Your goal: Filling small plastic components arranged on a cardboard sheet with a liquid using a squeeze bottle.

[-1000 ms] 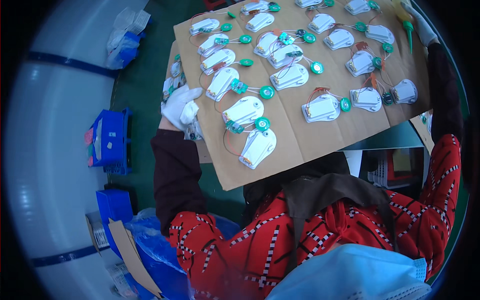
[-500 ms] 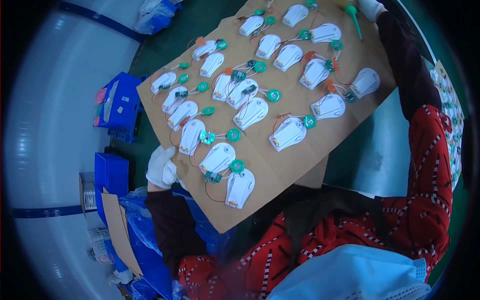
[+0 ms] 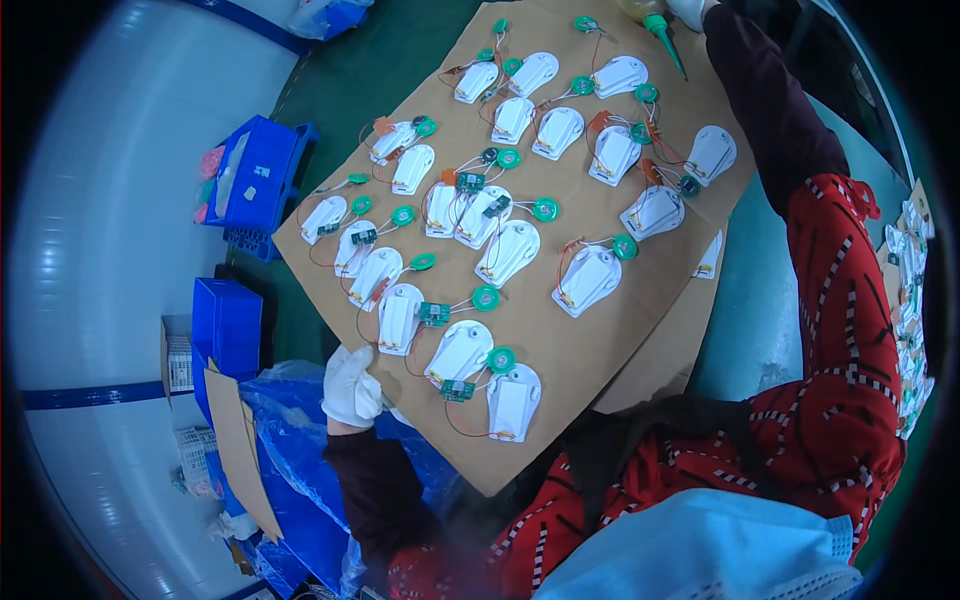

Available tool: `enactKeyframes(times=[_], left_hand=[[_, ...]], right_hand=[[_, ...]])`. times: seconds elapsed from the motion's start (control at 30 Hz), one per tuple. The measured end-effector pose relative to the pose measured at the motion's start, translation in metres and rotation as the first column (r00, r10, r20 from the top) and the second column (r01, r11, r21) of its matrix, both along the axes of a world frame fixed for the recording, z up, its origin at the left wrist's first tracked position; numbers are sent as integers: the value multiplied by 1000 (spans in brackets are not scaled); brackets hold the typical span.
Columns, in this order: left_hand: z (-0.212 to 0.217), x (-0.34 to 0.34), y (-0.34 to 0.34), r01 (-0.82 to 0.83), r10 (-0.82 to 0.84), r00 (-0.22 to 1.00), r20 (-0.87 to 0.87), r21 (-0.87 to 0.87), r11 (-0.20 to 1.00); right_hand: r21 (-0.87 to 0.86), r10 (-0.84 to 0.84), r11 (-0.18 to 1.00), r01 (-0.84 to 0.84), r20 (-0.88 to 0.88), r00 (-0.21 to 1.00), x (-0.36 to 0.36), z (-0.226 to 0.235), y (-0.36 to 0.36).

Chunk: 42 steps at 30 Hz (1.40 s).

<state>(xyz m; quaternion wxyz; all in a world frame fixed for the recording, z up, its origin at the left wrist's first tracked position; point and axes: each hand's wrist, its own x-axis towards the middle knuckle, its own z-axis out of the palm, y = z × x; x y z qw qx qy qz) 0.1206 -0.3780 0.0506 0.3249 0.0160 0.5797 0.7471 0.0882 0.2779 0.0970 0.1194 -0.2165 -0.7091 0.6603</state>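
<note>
A tilted brown cardboard sheet (image 3: 600, 400) carries several white plastic housings (image 3: 587, 280). Thin wires join them to round green discs (image 3: 625, 247) and small green circuit boards (image 3: 434, 314). My left hand (image 3: 352, 388), in a white glove, is closed on the sheet's near-left edge; part of its fingers is hidden underneath. At the far right corner my gloved right hand (image 3: 690, 12) is cut off by the picture's top, its fingers mostly out of sight. Beside it is a bottle with a green nozzle (image 3: 665, 45); whether that hand holds it is unclear.
Under the sheet's right side show another cardboard piece (image 3: 660, 370) and a pale table (image 3: 750, 330). Blue bins (image 3: 262, 180) stand at the left, with blue plastic bags (image 3: 300, 420) and a cardboard flap (image 3: 240, 450) nearer. More white and green parts (image 3: 912, 310) lie far right.
The sheet has turned slightly with its parts, its near end shifting right and toward me. My left hand moved right and nearer with it; my right hand and the bottle moved left.
</note>
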Motion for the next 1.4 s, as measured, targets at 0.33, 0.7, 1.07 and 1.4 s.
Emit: enactKeyframes(times=[0.33, 0.7, 1.07, 1.4], left_hand=[[32, 105, -220, -565, 563, 825, -48, -89, 820], [11, 29, -241, -559, 555, 829, -67, -110, 822], [-2, -10, -186, -501, 499, 861, -99, 2, 865], [-17, 58, -83, -602, 592, 796, -127, -53, 797]], right_hand=[[-423, 292, 814, -398, -294, 910, -215, 16, -295], [-536, 57, 841, -70, -41, 998, -60, -57, -320], [-534, -89, 845, -19, -176, 980, -92, -69, -346], [-682, -39, 674, -285, -418, 908, -115, -87, -275]])
